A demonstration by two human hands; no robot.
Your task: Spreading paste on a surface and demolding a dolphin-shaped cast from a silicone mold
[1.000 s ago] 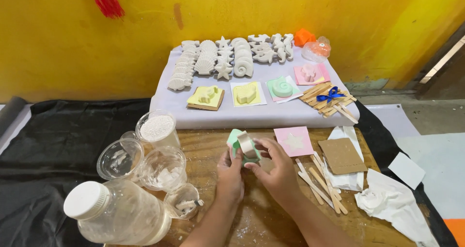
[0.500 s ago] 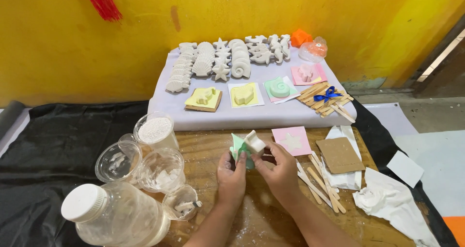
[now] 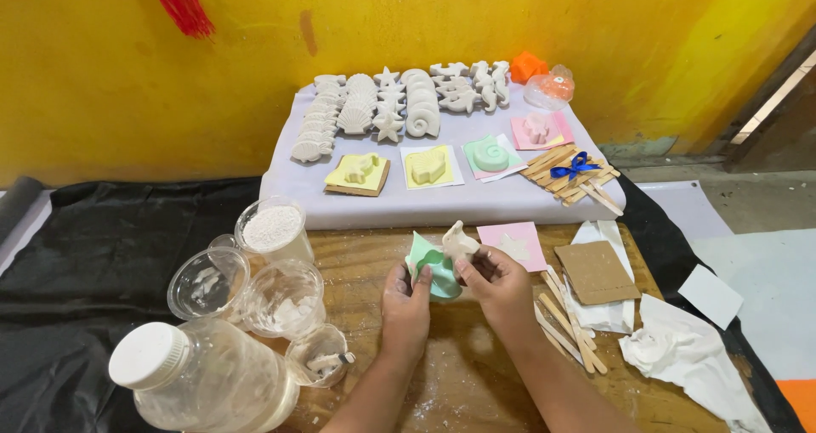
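My left hand [image 3: 406, 301] grips the green mould [image 3: 432, 267], fingers curled around it, over the wooden table [image 3: 365, 254]. My right hand [image 3: 497, 282] pinches the white cast [image 3: 459, 242], touching the mould's top edge. Pink mould [image 3: 514, 244] lies just beside.

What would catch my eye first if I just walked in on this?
Probably the rows of white plaster shells and starfish laid out on the lilac-covered board against the bright yellow wall. Nearer, the left hand holds a soft green mould while the right hand pinches a pale cast figure above the wooden table.
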